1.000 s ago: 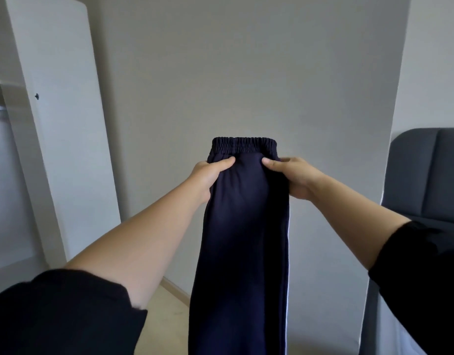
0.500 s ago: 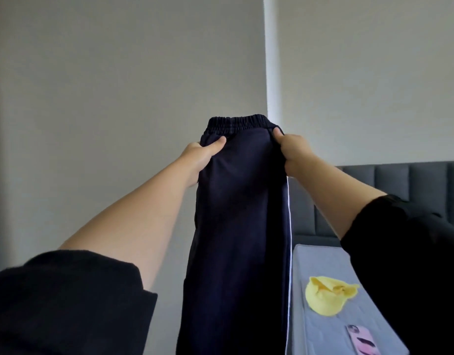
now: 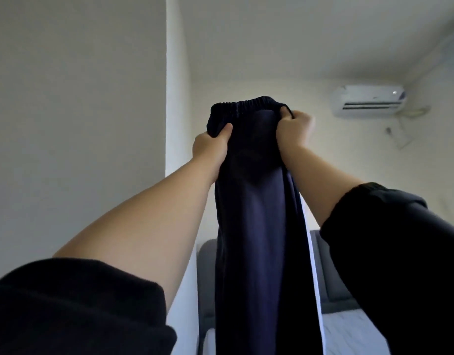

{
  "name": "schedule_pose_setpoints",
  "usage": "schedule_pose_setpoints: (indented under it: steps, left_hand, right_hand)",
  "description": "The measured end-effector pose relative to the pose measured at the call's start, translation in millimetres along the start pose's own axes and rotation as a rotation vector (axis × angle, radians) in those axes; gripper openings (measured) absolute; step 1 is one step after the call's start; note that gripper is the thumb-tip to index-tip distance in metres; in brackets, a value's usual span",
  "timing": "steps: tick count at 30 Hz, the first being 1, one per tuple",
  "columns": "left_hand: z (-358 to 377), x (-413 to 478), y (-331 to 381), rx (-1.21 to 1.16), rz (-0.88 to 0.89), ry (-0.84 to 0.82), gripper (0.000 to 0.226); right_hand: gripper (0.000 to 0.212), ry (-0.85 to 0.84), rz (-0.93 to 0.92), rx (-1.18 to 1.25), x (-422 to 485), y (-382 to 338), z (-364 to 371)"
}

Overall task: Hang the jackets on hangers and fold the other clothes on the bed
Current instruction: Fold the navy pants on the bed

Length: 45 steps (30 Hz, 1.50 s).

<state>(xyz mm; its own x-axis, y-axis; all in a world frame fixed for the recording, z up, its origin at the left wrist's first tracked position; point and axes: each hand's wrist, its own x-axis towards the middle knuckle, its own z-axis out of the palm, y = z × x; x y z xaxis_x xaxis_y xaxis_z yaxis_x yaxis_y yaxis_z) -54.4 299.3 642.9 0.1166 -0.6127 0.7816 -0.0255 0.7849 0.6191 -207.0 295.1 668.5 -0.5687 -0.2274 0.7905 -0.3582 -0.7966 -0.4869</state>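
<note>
**Arms.** Both arms extend forward and up with the forearms bare, and they converge near the centre of the frame. The left hand (image 3: 210, 147) sits at 9 o'clock of the waistband (image 3: 242, 105) with the wrist straight. The right hand (image 3: 293, 129) sits at 3 o'clock, slightly higher, its back toward the camera.

**Surroundings.** The navy trousers (image 3: 256, 213) hang straight down from both hands to the bottom edge, with a white stripe (image 3: 313, 265) along their right side. They cover most of the grey headboard (image 3: 206, 272), which shows at 6 o'clock on either side of the cloth. A strip of the bed (image 3: 348, 334) is visible at 5 o'clock, partly behind the right sleeve (image 3: 400, 252). A white wall corner (image 3: 177, 98) rises behind the left hand toward 12 o'clock. An air conditioner (image 3: 368, 99) is mounted on the far wall at 2 o'clock, well apart from the hands.

**Fingers.** The left thumb (image 3: 227, 129) presses over the near face of the waistband. The other left fingers are hidden behind the cloth, clamping it. The right fingers (image 3: 284, 116) are curled tight and bunch the end of the waistband.
</note>
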Motion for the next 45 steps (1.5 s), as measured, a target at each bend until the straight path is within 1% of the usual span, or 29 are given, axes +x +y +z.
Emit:
schedule_pose_setpoints:
  steps: [4, 6, 7, 10, 12, 14, 17, 19, 21, 22, 25, 28, 30, 33, 35, 38, 39, 42, 45]
  left_hand:
    - [34.9, 3.7, 25.9, -0.137, -0.001, -0.037, 0.024]
    - [43.1, 4.8, 31.9, -0.196, -0.024, -0.064, 0.028]
    - [47.4, 5.9, 33.9, -0.231, -0.033, -0.075, 0.027]
    - [42.4, 5.1, 25.8, -0.280, -0.086, -0.079, 0.028]
    - [33.9, 1.6, 5.3, -0.277, -0.157, -0.062, 0.036]
    - [27.7, -9.7, -28.5, -0.262, -0.242, -0.054, 0.042]
    - [15.9, -36.9, -96.4, -0.187, -0.384, -0.027, 0.052]
    - [3.9, -57.4, -145.6, -0.086, -0.476, -0.008, 0.054]
    - [-10.3, -76.9, -194.9, 0.001, -0.554, 0.020, 0.050]
    - [-17.6, -85.5, -219.1, 0.035, -0.591, 0.036, 0.049]
    - [-43.6, -112.7, -289.3, 0.108, -0.707, 0.094, 0.049]
    - [-72.3, -142.1, -355.7, 0.195, -0.800, 0.162, 0.040]
    - [-89.8, -162.8, -400.3, 0.272, -0.834, 0.193, 0.032]
    - [-106.9, -198.0, -458.3, 0.418, -0.832, 0.172, 0.013]
    - [-112.2, -222.9, -489.6, 0.547, -0.808, 0.112, 0.017]
    - [-116.5, -258.5, -527.4, 0.682, -0.769, 0.058, 0.016]
    - [-116.9, -270.5, -536.5, 0.704, -0.753, 0.057, 0.016]
    - [-114.9, -311.0, -551.2, 0.734, -0.676, 0.040, 0.017]
    - [-108.5, -360.6, -552.1, 0.745, -0.574, -0.051, 0.017]
  right_hand:
    - [0.049, 0.110, -0.105, -0.088, 30.6, -22.0, -25.3]
    - [0.049, 0.132, -0.141, -0.124, 39.7, -29.0, -31.5]
    - [0.048, 0.132, -0.165, -0.156, 44.9, -32.8, -34.7]
    - [0.046, 0.068, -0.189, -0.248, 46.5, -32.7, -34.0]
    - [0.044, -0.038, -0.174, -0.314, 38.5, -18.8, -28.6]
    - [0.042, -0.144, -0.140, -0.391, 22.4, 10.3, -24.2]
    - [0.033, -0.312, -0.032, -0.468, -16.2, 77.4, -16.3]
    - [0.037, -0.412, 0.040, -0.479, -49.5, 132.0, -9.8]
    - [0.042, -0.498, 0.113, -0.471, -87.3, 186.1, -1.9]
    - [0.042, -0.538, 0.159, -0.465, -107.1, 211.5, 2.8]
    - [0.033, -0.662, 0.322, -0.427, -169.7, 277.8, 18.9]
    - [0.029, -0.780, 0.469, -0.394, -231.4, 334.0, 29.5]
    - [0.032, -0.838, 0.581, -0.365, -272.1, 369.8, 32.3]
    - [0.029, -0.893, 0.674, -0.387, -327.4, 419.0, 30.2]
    - [0.031, -0.905, 0.747, -0.420, -358.9, 450.3, 24.7]
    - [0.041, -0.925, 0.824, -0.444, -399.4, 486.6, 11.9]
    - [0.042, -0.929, 0.846, -0.440, -410.6, 494.3, 5.9]
    - [0.034, -0.947, 0.899, -0.404, -436.3, 505.6, -18.1]
    - [0.036, -0.965, 0.979, -0.405, -457.3, 514.0, -53.9]
